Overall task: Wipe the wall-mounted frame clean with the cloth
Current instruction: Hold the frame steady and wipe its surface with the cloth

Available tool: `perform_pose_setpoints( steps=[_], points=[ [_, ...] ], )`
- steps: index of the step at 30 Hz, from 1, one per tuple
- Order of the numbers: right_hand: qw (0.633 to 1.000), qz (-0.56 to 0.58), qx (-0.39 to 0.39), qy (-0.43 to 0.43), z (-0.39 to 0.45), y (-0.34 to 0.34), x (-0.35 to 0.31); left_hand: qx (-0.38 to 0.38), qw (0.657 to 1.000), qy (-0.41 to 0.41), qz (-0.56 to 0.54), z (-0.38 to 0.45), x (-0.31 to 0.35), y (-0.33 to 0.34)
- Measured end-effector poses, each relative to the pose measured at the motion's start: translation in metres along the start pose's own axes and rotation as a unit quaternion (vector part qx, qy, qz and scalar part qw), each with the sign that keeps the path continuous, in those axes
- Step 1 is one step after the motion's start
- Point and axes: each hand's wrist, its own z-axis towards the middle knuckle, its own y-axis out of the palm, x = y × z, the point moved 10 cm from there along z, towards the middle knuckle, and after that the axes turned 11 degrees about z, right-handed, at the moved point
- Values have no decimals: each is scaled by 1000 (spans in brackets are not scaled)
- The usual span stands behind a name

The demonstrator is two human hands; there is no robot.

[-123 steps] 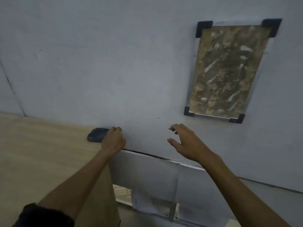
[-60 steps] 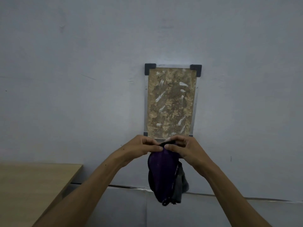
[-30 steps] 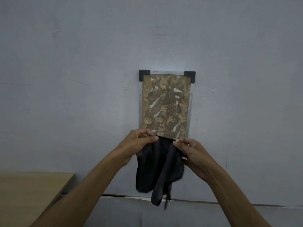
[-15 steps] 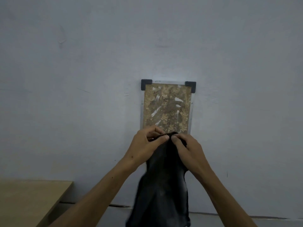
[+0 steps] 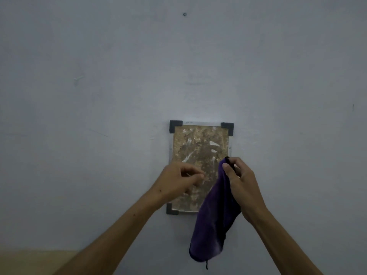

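A: Where do you stand?

B: You're readying to wipe. Your right hand (image 5: 241,181) pinches the limp purple cloth (image 5: 215,217) by its top edge, lower right of centre; your left hand (image 5: 178,180) hangs apart, loosely curled, holding nothing

A: Next?

B: Probably bunch the cloth, then press it onto the stained rectangular wall-mounted frame with black corner brackets (image 5: 198,143), just behind your hands

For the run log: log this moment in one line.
right hand: pinches purple cloth | left hand: empty | speckled wall-mounted frame: streaked, unwiped
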Motion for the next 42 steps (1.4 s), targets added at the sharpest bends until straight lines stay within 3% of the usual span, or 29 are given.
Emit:
perform_pose_setpoints(
  steps=[3,7,11,15,23,28,32,36,40,42],
  points=[
    [997,-71,-7,-42,29,-6,-14,94,988,62,103,30,21,-43],
    [974,-167,16,-152,55,-12,-57,227,921,151,279,64,49,-89],
    [951,-202,5,-234,73,0,-90,232,855,210,414,89,56,-84],
    [906,-296,-27,-303,93,22,-100,234,821,245,461,94,50,-64],
    [851,-356,-49,-384,84,53,-81,304,861,208,352,99,33,-69],
    [897,-291,102,-317,91,22,-77,303,872,204,327,100,32,-71],
    [872,-327,34,-362,78,56,-75,296,874,201,329,101,33,-72],
    [898,-286,142,-305,84,28,-75,284,879,203,325,103,34,-73],
    [878,-334,58,-339,78,48,-70,279,881,202,324,104,33,-75],
    [890,-316,100,-313,83,31,-74,274,882,201,326,105,34,-77]
  ],
)
